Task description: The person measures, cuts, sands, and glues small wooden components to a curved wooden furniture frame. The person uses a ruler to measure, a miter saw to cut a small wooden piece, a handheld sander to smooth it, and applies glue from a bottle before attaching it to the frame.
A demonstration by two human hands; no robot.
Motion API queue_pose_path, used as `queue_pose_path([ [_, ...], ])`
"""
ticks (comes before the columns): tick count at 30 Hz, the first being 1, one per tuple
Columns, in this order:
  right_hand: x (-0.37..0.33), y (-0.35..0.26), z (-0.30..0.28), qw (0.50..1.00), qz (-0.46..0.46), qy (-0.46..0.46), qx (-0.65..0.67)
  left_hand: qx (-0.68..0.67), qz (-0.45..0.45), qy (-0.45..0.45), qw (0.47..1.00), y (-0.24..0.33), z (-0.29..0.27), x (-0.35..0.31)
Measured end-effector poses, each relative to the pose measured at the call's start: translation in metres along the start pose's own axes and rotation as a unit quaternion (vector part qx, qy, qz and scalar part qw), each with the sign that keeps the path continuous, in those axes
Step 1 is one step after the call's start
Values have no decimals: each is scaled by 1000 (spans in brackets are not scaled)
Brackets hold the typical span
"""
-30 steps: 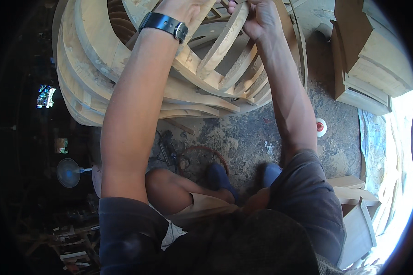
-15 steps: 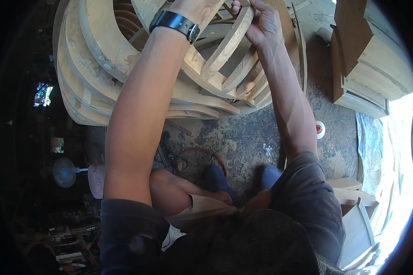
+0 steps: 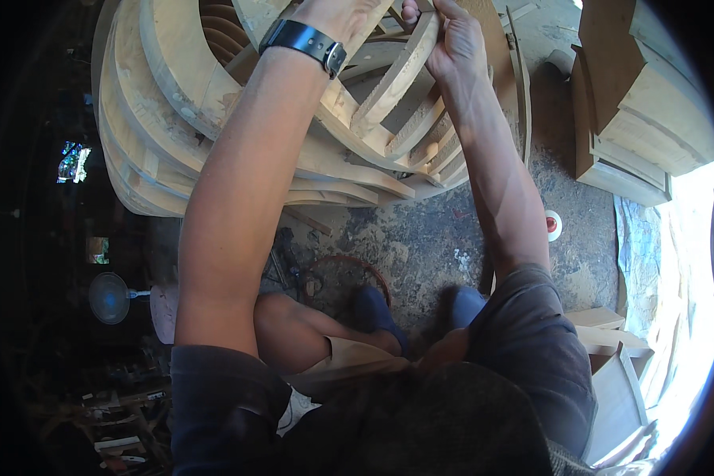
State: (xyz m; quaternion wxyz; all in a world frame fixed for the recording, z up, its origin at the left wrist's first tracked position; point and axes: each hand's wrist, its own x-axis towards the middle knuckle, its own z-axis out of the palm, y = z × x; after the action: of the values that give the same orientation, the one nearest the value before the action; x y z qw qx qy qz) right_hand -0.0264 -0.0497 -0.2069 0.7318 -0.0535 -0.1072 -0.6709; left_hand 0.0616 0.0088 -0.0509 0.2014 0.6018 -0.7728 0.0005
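A large frame of curved, pale wooden ribs (image 3: 155, 103) stands in front of me at the top of the view. My right hand (image 3: 460, 49) is at one rib, a curved wooden slat (image 3: 395, 83), with the palm on its right side. Fingertips show on the slat's left side, so the hand appears wrapped round it near the top edge. My left hand (image 3: 347, 14), below which a dark wristband (image 3: 303, 41) is strapped, reaches over the frame. Its fingers are cut off by the top edge, and whatever they touch is hidden.
Wooden cabinet-like pieces (image 3: 650, 119) stand at the right, with more boards (image 3: 615, 389) lower right. A white round object with a red centre (image 3: 553, 225) lies on the dusty floor (image 3: 420, 230). A hose (image 3: 373, 270) curves near my feet. A fan (image 3: 109, 297) is at left.
My left forearm has shifted slightly to the left. The right hand and the slat have moved only a little, and the hand stays at the slat.
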Motion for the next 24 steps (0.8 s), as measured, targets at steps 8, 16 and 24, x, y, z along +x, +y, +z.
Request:
queue_pose_path([
  [8, -3, -15, 1, 997, 73, 11, -6, 50, 10, 2, 999, 4, -1, 1],
  [16, 4, -3, -8, 998, 19, 38, 43, 74, 26, 6, 997, 11, 4, 7],
  [24, 2, 2, -8, 998, 0, 49, 35, 105, 41, 12, 993, 11, 10, 14],
])
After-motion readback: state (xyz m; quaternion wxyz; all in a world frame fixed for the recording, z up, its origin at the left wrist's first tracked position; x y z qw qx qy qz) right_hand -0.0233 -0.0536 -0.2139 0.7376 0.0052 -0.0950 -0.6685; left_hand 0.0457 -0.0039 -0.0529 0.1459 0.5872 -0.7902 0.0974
